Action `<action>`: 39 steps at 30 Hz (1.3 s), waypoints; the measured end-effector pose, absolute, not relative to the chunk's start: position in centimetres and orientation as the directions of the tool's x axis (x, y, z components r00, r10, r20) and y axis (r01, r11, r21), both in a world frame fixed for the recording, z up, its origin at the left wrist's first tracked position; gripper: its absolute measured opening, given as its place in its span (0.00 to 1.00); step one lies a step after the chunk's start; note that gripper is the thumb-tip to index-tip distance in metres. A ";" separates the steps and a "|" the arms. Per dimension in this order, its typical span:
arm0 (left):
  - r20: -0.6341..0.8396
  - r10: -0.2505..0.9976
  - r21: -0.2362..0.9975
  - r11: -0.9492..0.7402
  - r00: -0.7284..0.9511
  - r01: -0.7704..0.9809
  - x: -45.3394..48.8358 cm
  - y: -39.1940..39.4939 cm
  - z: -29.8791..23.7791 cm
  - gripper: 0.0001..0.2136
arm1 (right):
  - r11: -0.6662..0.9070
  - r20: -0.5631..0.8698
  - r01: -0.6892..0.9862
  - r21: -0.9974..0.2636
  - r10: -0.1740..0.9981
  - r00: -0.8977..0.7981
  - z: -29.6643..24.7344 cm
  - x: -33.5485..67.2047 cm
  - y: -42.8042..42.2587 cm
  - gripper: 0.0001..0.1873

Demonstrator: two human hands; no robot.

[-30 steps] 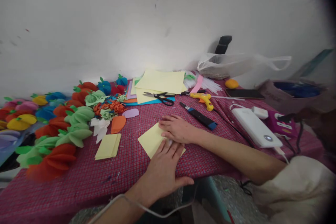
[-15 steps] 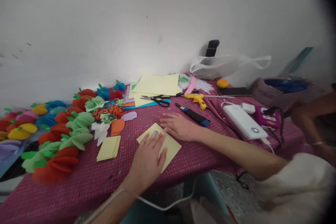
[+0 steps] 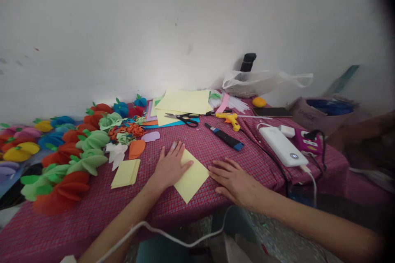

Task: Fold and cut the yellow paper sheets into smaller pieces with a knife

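Note:
A folded pale yellow paper [image 3: 193, 176] lies near the front edge of the table with the red checked cloth [image 3: 92, 209]. My left hand [image 3: 169, 166] lies flat on the paper's left part, fingers stretched out. My right hand [image 3: 236, 181] rests flat on the cloth just right of the paper, fingers spread, touching or nearly touching its right corner. Neither hand holds anything.
A smaller folded yellow paper [image 3: 126, 173] lies to the left. Coloured paper fruits [image 3: 74, 156] crowd the left side. Behind are paper sheets [image 3: 183, 102], scissors [image 3: 185, 118], a utility knife [image 3: 224, 136], a glue gun [image 3: 228, 119], a white power bank [image 3: 282, 146], a phone [image 3: 272, 111], a plastic bag [image 3: 262, 80].
My left hand slid leftward across the yellow paper to its left part. My right hand drew back off the paper toward the table's front edge, right of it. The camera shifted slightly.

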State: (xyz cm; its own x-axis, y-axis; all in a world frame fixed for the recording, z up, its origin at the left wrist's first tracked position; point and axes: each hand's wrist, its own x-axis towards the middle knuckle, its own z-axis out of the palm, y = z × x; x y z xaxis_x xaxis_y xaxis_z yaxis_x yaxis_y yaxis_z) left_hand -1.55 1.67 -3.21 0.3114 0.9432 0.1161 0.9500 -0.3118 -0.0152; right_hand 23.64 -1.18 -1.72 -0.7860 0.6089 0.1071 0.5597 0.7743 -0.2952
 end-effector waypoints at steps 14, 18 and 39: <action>0.184 0.943 -0.091 -0.265 0.277 0.960 -1.4 -7.6 -1.8 0.31 | 0.032 -0.234 0.448 -0.893 0.820 -0.523 1.2 20.8 4.0 0.11; 0.150 0.923 -0.110 -0.339 0.353 0.934 -1.8 -8.6 -3.5 0.32 | -0.168 -0.414 0.458 -0.873 0.750 -0.515 1.4 17.9 5.9 0.05; 0.300 0.837 -0.002 -0.479 0.457 0.878 -2.2 -7.0 -1.8 0.25 | -0.037 -0.442 0.578 -0.815 0.685 -0.579 0.9 19.3 6.6 0.11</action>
State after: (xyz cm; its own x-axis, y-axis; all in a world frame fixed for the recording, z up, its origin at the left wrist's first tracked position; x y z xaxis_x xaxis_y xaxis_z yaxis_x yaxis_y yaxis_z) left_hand -2.23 -7.03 -1.82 0.4573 0.8371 0.3000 0.8778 -0.4789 -0.0018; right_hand 19.32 6.60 0.88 -0.5793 0.6845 -0.4425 0.5782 -0.0375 -0.8150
